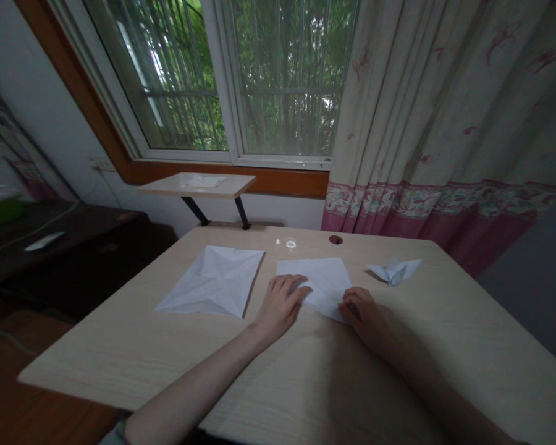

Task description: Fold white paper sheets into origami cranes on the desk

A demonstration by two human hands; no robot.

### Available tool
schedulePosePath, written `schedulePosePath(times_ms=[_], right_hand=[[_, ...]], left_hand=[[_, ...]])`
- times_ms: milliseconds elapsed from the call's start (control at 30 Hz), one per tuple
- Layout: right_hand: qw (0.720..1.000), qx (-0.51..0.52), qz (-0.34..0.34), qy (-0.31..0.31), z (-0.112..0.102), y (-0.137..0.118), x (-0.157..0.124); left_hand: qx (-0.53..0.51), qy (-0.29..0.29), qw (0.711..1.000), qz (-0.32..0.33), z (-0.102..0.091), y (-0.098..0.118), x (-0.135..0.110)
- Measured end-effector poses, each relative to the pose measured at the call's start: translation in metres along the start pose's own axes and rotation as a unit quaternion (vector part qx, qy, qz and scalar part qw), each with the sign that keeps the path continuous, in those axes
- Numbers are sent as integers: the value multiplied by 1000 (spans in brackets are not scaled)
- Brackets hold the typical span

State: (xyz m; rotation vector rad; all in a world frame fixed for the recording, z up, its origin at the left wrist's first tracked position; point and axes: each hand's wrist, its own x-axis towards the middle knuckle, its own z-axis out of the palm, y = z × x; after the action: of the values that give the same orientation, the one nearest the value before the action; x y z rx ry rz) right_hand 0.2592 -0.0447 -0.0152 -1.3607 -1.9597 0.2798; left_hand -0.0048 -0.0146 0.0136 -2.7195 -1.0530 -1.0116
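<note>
A white sheet of paper (324, 275) lies on the desk in front of me, with a crease or folded edge running slantwise across it. My left hand (282, 300) rests on its left side, fingers stretched over the paper and thumb apart from them. At the right corner, my right hand (360, 311) is curled, with thumb and fingertips closed on the paper's edge. To the left lies a larger creased white sheet (213, 281), flat and untouched. A small folded paper bird (395, 271) sits to the right, beyond my right hand.
The pale wooden desk (167, 352) has a round cable hole (336, 240) near its back edge. A raised shelf (157, 185) at the back left carries another white paper (202, 180). A floral curtain (426, 123) hangs behind on the right; a dark table (97, 238) stands left.
</note>
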Motion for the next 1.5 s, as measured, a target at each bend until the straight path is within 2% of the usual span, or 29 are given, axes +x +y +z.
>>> schedulePosePath(times_ms=[133,300,400,700,933,1167,1333,1500], right_hand=[[1000,-2,-7,-19,-5,-6,2],[999,-15,10,-48,-5,-6,0],[999,-36,14,-38,1,0,-5],[990,-96,-82,-64,12,12,-13],[985,-105,-105,-86,6,5,-13],[983,-131,-103,-76,1,-3,-14],[986,-111,-105,-62,-5,-11,-12],[980,-132,-136,-59,-12,-23,-10]], left_hand=[[-11,-57,997,48,-1,2,-1],[-8,-79,995,61,-1,5,-1],[-6,-94,993,72,-1,3,-1],[28,-98,992,74,0,-1,0],[27,-96,992,74,0,-2,0],[46,-111,990,73,-1,-3,-1],[68,-103,990,72,2,-4,-2],[34,-100,992,62,3,-2,-3]])
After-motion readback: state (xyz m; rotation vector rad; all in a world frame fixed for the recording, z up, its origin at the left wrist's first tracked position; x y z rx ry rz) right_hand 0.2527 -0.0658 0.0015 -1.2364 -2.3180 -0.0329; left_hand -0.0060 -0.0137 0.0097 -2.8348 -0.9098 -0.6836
